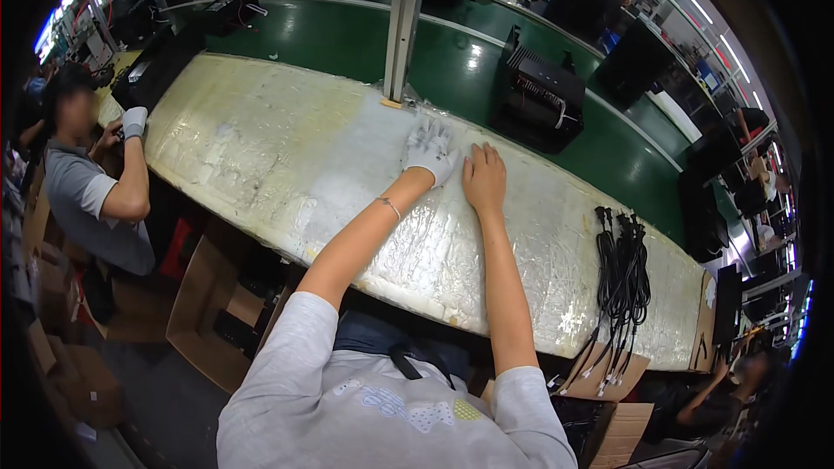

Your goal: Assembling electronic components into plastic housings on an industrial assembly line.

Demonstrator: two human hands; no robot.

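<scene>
first: nearest you, your bare right hand [484, 175] lies palm down with its fingers extended, released and grasping nothing.

second: just left of it, your left hand in a whitish fabric glove [429, 148] lies flat too, fingers spread, also released. the long, pale surface wrapped in wrinkled clear film [252, 148] is right beneath both, and runs out to either side of you.

first: what could go wrong for you from here?

second: off to your right, slim black cables with plugs [624, 265] lie bunched, their pale-tipped ends hanging past the near edge. if your sleeve or forearm snagged those ends, the bunch could be dragged off. a loose fold in the film might also catch your fingertips.

first: and farther out from you?

second: a boxy black case with a finned side [543, 94] sits on the glossy dark green conveyor [330, 39], ahead and to your right. a careless reach could bump it.

first: then your count: two hands, one glove between them, one wrapped surface, one bunch, one case just beyond your right hand, one upright pale metal post [405, 26].

second: the cables overlap, so you can't get a sure number for them.
</scene>
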